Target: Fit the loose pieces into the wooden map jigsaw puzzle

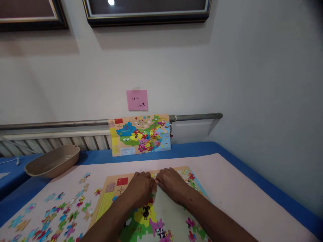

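Resting on puzzle board (111, 191), left hand (140, 190), right hand (171, 183), loose pieces (63, 215) beside

Pink sticky note (137, 99) on the wall: handwritten "252" above two small characters, not legible. Printed labels on the reference map (140, 134) and the puzzle board (111, 188) are too small to read.

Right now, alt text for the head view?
Both hands, left hand and right hand, rest together on a partly filled map puzzle board; loose pieces lie to its left, and a reference map leans against the wall.
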Motion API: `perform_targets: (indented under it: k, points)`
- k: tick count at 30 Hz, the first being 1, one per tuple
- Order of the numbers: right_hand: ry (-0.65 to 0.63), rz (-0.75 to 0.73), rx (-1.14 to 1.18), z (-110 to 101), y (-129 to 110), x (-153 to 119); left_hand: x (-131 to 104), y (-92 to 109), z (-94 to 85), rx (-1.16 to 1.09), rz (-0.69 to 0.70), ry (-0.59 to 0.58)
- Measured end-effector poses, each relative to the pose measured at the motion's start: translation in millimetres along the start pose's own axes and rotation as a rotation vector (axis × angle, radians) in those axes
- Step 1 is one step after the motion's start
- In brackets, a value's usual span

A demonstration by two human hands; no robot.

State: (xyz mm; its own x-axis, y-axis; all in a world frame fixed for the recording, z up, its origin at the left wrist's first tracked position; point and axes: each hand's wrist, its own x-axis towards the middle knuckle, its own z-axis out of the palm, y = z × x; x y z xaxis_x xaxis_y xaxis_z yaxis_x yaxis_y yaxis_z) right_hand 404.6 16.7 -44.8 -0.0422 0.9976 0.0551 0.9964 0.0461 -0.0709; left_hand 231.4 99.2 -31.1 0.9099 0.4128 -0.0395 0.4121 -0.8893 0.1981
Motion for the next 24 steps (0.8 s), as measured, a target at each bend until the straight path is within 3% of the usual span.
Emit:
perform_targets:
  k: [24]
  points:
    - [-0.055, 0.064, 0.009, -14, 3, -9, 8, 18, -6.8, 0.199, -0.029, -0.089]
